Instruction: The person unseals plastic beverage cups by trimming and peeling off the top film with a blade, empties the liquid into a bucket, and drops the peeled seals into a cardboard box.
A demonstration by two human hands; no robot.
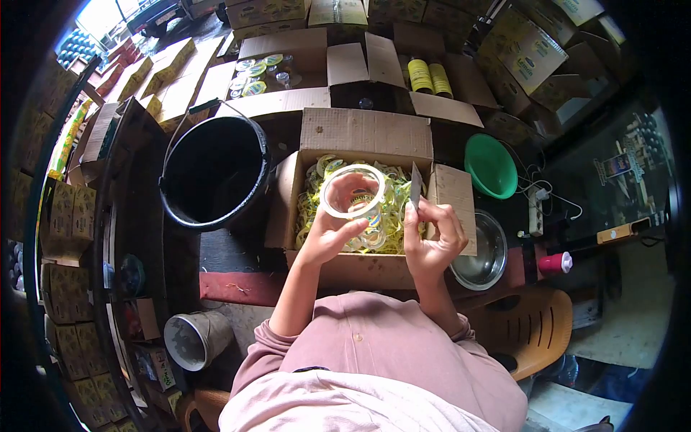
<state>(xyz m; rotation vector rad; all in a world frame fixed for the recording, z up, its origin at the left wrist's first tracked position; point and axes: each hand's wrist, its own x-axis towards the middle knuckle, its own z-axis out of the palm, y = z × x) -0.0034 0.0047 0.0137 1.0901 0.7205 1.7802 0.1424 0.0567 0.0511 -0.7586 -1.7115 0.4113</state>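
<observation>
My left hand (327,234) is wrapped round a clear plastic cup (354,189), its round rim facing up toward me. Printing shows through the cup. In my right hand (435,237), a thin flat blade (416,184) is pinched upright between thumb and fingers, to the right of the cup and apart from it. Both hands are over an open cardboard box (366,133), which holds many yellow-green printed strips and scraps (392,232).
Left of the box stands a black bucket (214,173). At its right are a green bowl (491,166), a metal bowl (481,252) and a pink thread spool (554,263). Behind is an open box with lidded cups (263,70). A grey bucket (196,340) sits lower left.
</observation>
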